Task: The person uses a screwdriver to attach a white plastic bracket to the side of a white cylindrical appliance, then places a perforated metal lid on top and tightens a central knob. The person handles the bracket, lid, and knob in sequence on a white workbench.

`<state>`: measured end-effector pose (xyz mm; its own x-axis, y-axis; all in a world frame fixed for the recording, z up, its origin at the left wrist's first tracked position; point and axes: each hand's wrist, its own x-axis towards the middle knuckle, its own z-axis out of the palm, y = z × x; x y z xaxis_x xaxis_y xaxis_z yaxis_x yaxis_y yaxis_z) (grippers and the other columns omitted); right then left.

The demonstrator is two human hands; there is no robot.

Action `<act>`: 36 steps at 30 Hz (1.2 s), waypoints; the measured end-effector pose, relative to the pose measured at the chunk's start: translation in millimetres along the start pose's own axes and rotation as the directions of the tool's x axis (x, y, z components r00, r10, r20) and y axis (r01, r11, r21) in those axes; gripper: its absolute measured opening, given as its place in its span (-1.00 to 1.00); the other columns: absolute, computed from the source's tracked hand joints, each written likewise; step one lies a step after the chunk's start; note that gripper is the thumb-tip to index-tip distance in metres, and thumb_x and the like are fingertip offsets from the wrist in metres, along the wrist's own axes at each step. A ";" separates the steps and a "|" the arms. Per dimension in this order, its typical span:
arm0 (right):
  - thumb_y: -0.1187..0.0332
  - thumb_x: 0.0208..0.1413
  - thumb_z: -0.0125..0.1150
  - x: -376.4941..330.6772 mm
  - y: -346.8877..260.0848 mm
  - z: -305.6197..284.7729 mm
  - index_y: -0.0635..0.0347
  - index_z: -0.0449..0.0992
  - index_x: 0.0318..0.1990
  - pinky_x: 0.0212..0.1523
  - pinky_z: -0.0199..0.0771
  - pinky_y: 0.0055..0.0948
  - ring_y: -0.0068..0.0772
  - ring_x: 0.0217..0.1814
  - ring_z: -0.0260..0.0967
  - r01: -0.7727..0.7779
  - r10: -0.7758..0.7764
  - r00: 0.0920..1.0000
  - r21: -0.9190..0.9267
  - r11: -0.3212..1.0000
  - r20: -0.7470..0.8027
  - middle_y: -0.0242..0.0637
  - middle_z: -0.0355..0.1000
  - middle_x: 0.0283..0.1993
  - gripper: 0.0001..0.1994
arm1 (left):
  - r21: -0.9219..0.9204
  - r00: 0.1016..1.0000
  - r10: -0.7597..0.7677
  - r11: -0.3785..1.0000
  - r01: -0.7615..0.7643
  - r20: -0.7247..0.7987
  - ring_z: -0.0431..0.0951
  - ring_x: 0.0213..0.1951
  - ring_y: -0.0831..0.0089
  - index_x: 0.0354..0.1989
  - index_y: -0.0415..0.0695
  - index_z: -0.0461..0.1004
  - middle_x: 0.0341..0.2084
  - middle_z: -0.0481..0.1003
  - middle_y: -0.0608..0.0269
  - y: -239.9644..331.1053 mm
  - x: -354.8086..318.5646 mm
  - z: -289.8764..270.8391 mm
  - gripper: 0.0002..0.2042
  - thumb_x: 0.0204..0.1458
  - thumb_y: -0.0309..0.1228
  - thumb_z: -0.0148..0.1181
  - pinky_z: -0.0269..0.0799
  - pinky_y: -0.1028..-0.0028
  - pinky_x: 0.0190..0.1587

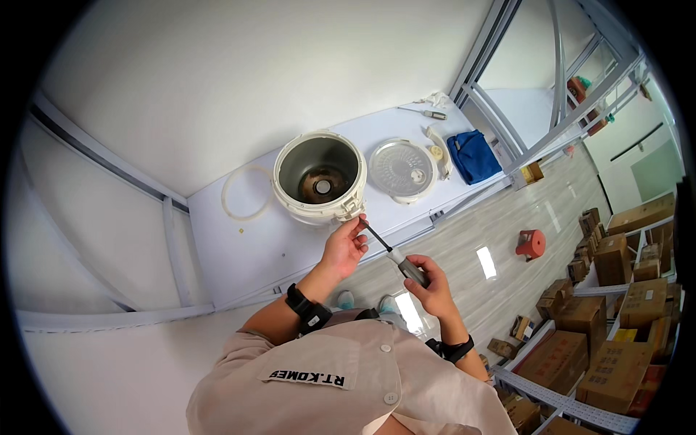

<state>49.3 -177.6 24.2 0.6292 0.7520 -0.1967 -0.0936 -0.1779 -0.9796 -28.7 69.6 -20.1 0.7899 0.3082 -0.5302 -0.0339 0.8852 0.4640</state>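
A white rice cooker body [281,196], open at the top with a dark grey inside, stands on the white table. In my right hand [433,284] is a screwdriver [412,271] with a grey handle, its shaft slanting up and left toward the cooker's near right rim. My left hand [345,248] is at that rim, thumb and fingertips pinched together beside the screwdriver's tip. What lies between those fingertips is too small to make out. The tip itself is hidden by the fingers.
Right of the cooker lie a round lid [402,170], a curved white part [439,154] and a folded blue cloth [473,156]. Another screwdriver [433,114] rests behind them. A pale ring [226,196] lies left. A red stool [531,244] and shelved cardboard boxes [554,359] are at right.
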 end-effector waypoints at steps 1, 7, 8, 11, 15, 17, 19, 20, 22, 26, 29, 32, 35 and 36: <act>0.57 0.18 0.32 -0.3 -0.6 -0.7 0.26 0.42 0.23 0.03 0.43 -0.49 -0.55 0.01 0.37 -0.010 0.010 1.000 0.003 1.000 0.000 -0.34 0.45 0.03 -0.54 | 0.002 1.000 0.004 1.000 -0.004 0.002 0.34 -0.31 0.59 -0.03 0.13 0.61 -0.24 0.51 0.60 -0.3 -0.2 0.0 -0.81 0.28 -0.16 0.23 0.28 0.50 -0.21; 0.57 0.17 0.32 1.5 -0.4 2.5 0.25 0.41 0.23 -0.01 0.42 -0.51 -0.57 -0.02 0.37 0.018 -0.018 1.000 0.016 1.000 0.014 -0.37 0.44 0.01 -0.55 | -0.006 1.000 -0.002 1.000 0.001 -0.016 0.31 -0.31 0.63 -0.05 0.13 0.60 -0.26 0.48 0.59 2.6 -2.0 5.5 -0.83 0.30 -0.18 0.19 0.28 0.48 -0.17; 0.57 0.17 0.32 1.8 0.5 2.6 0.22 0.42 0.22 -0.06 0.41 -0.52 -0.59 -0.07 0.35 0.021 -0.021 1.000 0.025 0.999 0.013 -0.39 0.42 0.00 -0.55 | -0.006 1.000 -0.008 1.000 0.008 -0.019 0.31 -0.31 0.62 -0.05 0.12 0.60 -0.26 0.48 0.59 3.5 -2.2 5.4 -0.83 0.30 -0.19 0.19 0.28 0.48 -0.17; 0.58 0.15 0.32 2.7 5.2 1.3 0.17 0.43 0.19 -0.16 0.39 -0.55 -0.64 -0.16 0.32 0.027 -0.027 1.000 0.039 0.999 0.015 -0.44 0.40 -0.02 -0.56 | -0.003 1.000 -0.015 1.000 0.015 0.001 0.32 -0.32 0.62 -0.04 0.12 0.60 -0.25 0.49 0.58 3.2 -1.7 2.6 -0.82 0.29 -0.19 0.19 0.28 0.48 -0.17; 0.62 0.10 0.31 1.7 8.9 -3.3 0.19 0.41 0.19 -0.09 0.39 -0.53 -0.61 -0.10 0.33 0.001 -0.002 1.000 0.050 0.999 0.015 -0.42 0.41 -0.01 -0.53 | 0.036 0.999 -0.019 0.999 0.017 0.048 0.33 -0.32 0.60 -0.03 0.10 0.60 -0.22 0.50 0.56 -0.3 -1.6 -1.1 -0.81 0.29 -0.19 0.19 0.29 0.48 -0.19; 0.64 0.08 0.30 -0.1 9.2 -6.2 0.20 0.40 0.19 -0.04 0.40 -0.52 -0.59 -0.05 0.35 -0.013 0.012 1.000 0.062 0.998 0.015 -0.40 0.42 0.00 -0.52 | 0.062 0.996 -0.013 0.998 0.008 0.085 0.34 -0.31 0.56 -0.01 0.07 0.60 -0.22 0.51 0.53 -0.1 -5.9 3.4 -0.78 0.28 -0.18 0.20 0.29 0.47 -0.18; 0.65 0.08 0.29 -1.4 13.4 -10.7 0.19 0.40 0.20 -0.02 0.42 -0.50 -0.57 -0.03 0.38 -0.015 0.014 1.000 0.069 0.997 0.023 -0.39 0.44 0.01 -0.50 | 0.070 0.989 0.009 0.997 -0.020 0.145 0.38 -0.31 0.56 -0.01 0.02 0.59 -0.22 0.52 0.48 0.8 -10.2 9.6 -0.78 0.29 -0.21 0.19 0.31 0.46 -0.19; 0.64 0.09 0.29 -1.1 16.8 -12.2 0.18 0.40 0.21 -0.03 0.44 -0.50 -0.57 -0.03 0.38 0.007 -0.010 0.999 0.081 0.997 0.034 -0.39 0.45 0.01 -0.50 | 0.074 0.984 0.020 0.997 -0.033 0.176 0.39 -0.31 0.56 0.00 0.00 0.59 -0.22 0.52 0.46 0.9 -11.1 11.5 -0.78 0.29 -0.23 0.18 0.33 0.46 -0.20; 0.64 0.10 0.30 -0.1 20.8 -13.2 0.17 0.40 0.22 -0.05 0.46 -0.49 -0.57 -0.03 0.40 0.052 -0.059 0.997 0.104 0.993 0.059 -0.38 0.47 -0.01 -0.49 | 0.114 0.958 0.080 0.987 -0.115 0.274 0.43 -0.32 0.54 0.00 -0.07 0.59 -0.22 0.55 0.38 1.3 -10.0 12.1 -0.78 0.30 -0.26 0.17 0.36 0.45 -0.22; 0.65 0.10 0.31 -2.6 15.5 -12.5 0.19 0.42 0.26 0.02 0.50 -0.44 -0.51 0.03 0.45 -0.020 0.008 0.996 0.131 0.991 0.094 -0.32 0.52 0.00 -0.47 | 0.233 0.879 0.226 0.909 -0.345 0.419 0.49 -0.33 0.50 -0.01 -0.21 0.59 -0.19 0.59 0.23 3.0 -10.5 15.3 -0.78 0.34 -0.36 0.13 0.41 0.43 -0.24; 0.65 0.09 0.32 0.3 22.7 -11.6 0.20 0.44 0.25 0.03 0.51 -0.43 -0.50 0.03 0.47 -0.011 0.001 0.997 0.121 0.993 0.081 -0.31 0.54 -0.01 -0.47 | 0.309 0.849 0.279 0.843 -0.440 0.448 0.50 -0.31 0.48 -0.01 -0.23 0.60 -0.15 0.60 0.19 4.3 -14.2 17.7 -0.79 0.35 -0.41 0.11 0.45 0.42 -0.19; 0.66 0.08 0.32 5.1 28.4 -10.5 0.21 0.45 0.24 0.04 0.51 -0.43 -0.49 0.04 0.47 0.007 -0.015 0.998 0.134 0.991 0.064 -0.31 0.54 -0.01 -0.48 | 0.340 0.823 0.284 0.808 -0.481 0.491 0.51 -0.26 0.47 -0.01 -0.24 0.60 -0.13 0.60 0.19 9.9 -20.3 24.0 -0.80 0.35 -0.44 0.10 0.47 0.41 -0.15; 0.67 0.08 0.31 15.5 27.0 -9.6 0.22 0.46 0.24 0.05 0.50 -0.44 -0.48 0.05 0.47 0.012 -0.021 0.997 0.122 0.992 0.068 -0.31 0.53 0.01 -0.48 | 0.321 0.794 0.338 0.781 -0.536 0.505 0.50 -0.20 0.46 0.00 -0.22 0.61 -0.11 0.59 0.20 11.9 -9.9 20.8 -0.80 0.35 -0.44 0.11 0.48 0.38 -0.14; 0.67 0.08 0.31 19.8 25.4 -7.7 0.22 0.46 0.24 0.05 0.51 -0.44 -0.48 0.05 0.48 0.011 -0.018 0.998 0.112 0.994 0.063 -0.31 0.53 0.00 -0.48 | 0.295 0.795 0.353 0.792 -0.534 0.493 0.52 -0.15 0.43 0.01 -0.21 0.61 -0.08 0.59 0.21 12.7 -7.1 18.8 -0.80 0.34 -0.44 0.11 0.49 0.35 -0.11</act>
<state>65.3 -172.0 -4.3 0.5811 0.7935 -0.1810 -0.1727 -0.0971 -0.9802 -23.2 72.1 2.9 0.9181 0.3855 0.0919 -0.2683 0.4338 0.8602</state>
